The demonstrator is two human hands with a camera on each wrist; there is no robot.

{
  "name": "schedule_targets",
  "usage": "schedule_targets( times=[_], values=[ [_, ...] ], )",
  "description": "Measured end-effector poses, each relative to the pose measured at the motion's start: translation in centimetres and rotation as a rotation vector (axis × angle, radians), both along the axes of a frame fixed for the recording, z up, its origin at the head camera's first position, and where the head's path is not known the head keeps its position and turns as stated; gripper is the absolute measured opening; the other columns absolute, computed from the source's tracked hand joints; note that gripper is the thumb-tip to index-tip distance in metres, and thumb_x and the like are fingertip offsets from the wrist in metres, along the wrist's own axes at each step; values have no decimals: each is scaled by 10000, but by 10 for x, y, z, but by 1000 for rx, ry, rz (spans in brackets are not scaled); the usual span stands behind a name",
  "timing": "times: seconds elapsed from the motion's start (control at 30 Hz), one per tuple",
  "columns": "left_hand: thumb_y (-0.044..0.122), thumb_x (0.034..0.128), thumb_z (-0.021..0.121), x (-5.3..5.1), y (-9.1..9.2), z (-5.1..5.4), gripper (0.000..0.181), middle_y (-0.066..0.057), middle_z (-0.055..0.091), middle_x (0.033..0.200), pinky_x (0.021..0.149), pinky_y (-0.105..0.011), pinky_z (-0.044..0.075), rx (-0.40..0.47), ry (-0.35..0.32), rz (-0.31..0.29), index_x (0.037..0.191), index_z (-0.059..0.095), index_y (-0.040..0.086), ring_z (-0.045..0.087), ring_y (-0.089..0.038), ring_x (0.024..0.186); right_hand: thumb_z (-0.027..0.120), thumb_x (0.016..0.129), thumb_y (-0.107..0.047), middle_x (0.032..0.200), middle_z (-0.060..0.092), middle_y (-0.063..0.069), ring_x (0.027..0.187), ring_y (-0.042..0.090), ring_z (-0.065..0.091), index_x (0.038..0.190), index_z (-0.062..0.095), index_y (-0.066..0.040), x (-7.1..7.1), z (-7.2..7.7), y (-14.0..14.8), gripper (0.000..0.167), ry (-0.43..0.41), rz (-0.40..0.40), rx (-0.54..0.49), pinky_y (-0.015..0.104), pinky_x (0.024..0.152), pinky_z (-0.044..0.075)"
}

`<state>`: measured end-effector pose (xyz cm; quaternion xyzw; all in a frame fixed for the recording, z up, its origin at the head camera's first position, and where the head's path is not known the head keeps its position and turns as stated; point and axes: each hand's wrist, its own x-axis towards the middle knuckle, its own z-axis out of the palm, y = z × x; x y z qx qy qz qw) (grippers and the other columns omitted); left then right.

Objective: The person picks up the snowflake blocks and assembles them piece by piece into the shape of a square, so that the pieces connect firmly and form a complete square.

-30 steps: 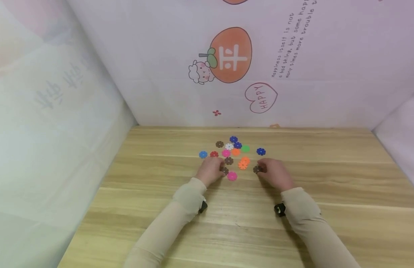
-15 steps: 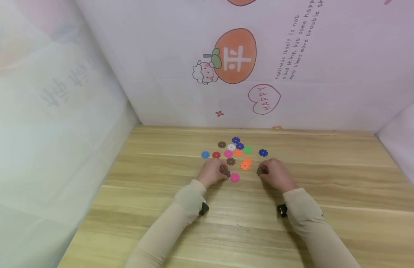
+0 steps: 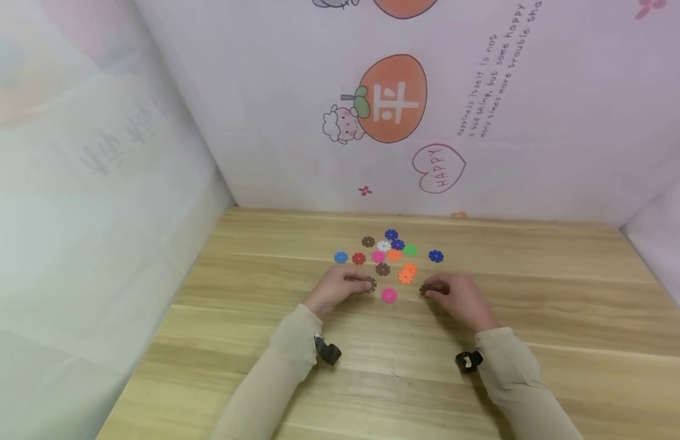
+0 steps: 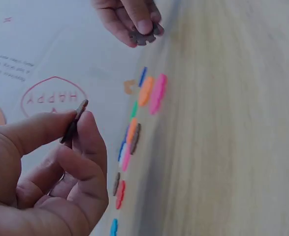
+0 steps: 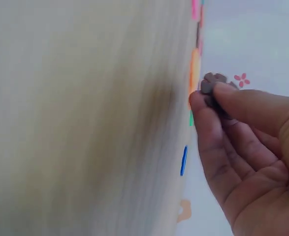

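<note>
My left hand [image 3: 338, 288] pinches a brown notched plastic disc [image 4: 75, 122] between thumb and index finger; in the left wrist view it appears edge-on. On the other side, my right hand [image 3: 458, 297] holds another brown notched disc [image 5: 214, 91] between thumb and fingers, partly hidden by the thumb. Both hands are raised over the wooden table, with a gap between them. A pink disc [image 3: 389, 296] lies on the table between the hands. Just beyond it are a brown disc [image 3: 383, 269] and overlapping orange discs [image 3: 406, 277].
Farther back on the wooden table [image 3: 395, 379] lie several more discs, among them a light blue one [image 3: 340, 257], a red one [image 3: 359, 258], a green one [image 3: 410, 250] and a dark blue one [image 3: 436, 256]. A printed cloth [image 3: 296, 122] rises behind the table.
My left hand has turned, its fingers now extended more toward the right with the brown disc at the tips. The right hand still holds its disc. The head view has shifted slightly.
</note>
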<state>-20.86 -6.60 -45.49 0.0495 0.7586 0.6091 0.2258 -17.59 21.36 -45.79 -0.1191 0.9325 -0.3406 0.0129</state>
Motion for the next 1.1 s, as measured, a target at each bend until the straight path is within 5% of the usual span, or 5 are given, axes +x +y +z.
schedule_targets(
  times=[0.2,0.4,0.9,1.1],
  values=[
    [46,888,692,9,0,5,341,-108,713,1140,989,-387,538,201,-95,63,1219,648,-23,698,-142,948,694,924,-173,1030,753,76,929,210,702,1077,738,-107,11,8,-12,173,-57,-80,-142,337,801,597],
    [49,893,686,17,2,10,297,-104,719,1096,1012,-442,515,276,-115,90,1182,652,-14,689,-128,903,710,918,-218,1030,758,64,928,186,716,1069,746,-118,18,14,-27,185,-35,-68,-280,212,782,585],
    [60,902,692,27,7,21,257,-125,737,1084,982,-449,538,288,-108,49,1147,686,-17,714,-133,892,727,903,-220,987,768,19,893,284,727,1030,759,-141,29,21,-52,153,59,2,-398,215,749,588],
    [79,900,700,30,7,21,237,-87,750,1029,844,-325,569,273,-125,33,1122,696,-3,714,-123,867,724,905,-226,981,769,12,875,268,727,1021,762,-146,33,23,-57,146,67,22,-406,222,739,590]
  ],
)
